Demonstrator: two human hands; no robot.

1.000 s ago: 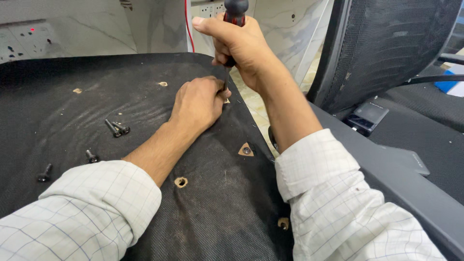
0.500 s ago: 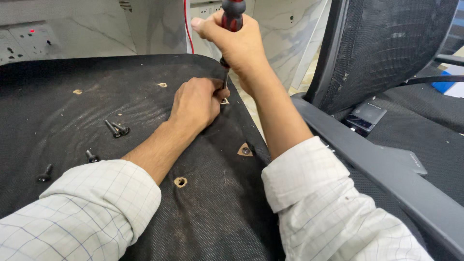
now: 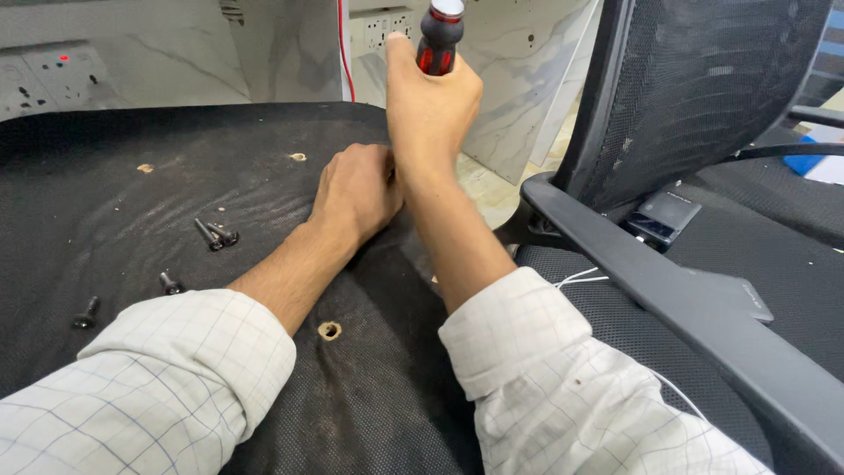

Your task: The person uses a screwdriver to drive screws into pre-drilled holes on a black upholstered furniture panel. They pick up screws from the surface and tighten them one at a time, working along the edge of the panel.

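With the screwdriver (image 3: 439,35) clenched upright in the right hand (image 3: 431,110) and the left hand (image 3: 359,189) curled at its hidden tip on the seat underside (image 3: 114,220), fingers could be jabbed if the tip slips.

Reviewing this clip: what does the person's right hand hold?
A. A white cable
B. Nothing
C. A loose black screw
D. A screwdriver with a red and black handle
D: the right hand is closed around a screwdriver with a red and black handle, held upright above the left hand, which rests on the black fabric panel.
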